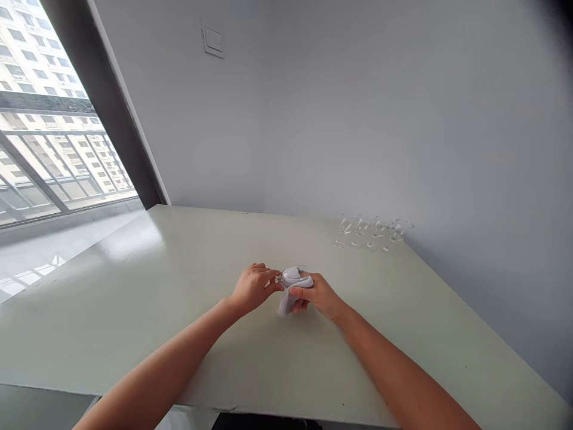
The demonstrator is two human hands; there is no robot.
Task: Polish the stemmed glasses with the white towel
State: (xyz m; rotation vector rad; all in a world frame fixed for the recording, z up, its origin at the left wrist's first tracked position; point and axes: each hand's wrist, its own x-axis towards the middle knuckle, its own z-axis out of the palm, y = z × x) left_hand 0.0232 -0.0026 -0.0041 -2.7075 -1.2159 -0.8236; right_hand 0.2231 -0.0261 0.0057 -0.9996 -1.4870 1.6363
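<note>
My left hand (255,289) is closed, its thumb and fingers pinching the stem end of a small glass (279,279). The glass lies sideways above the table, its bowl toward the right. A whitish cloth (286,303) is wrapped about the bowl and hangs down below it. My right hand (317,295) grips the cloth around the bowl, thumb in front and some fingers at the rim. Much of the bowl is hidden by cloth and fingers.
Several clear stemmed glasses (376,230) stand upright at the table's back right, close to the wall. The pale table (188,263) reaches the grey walls (331,119). A window (54,119) is at the left, a light switch (213,40) on the wall.
</note>
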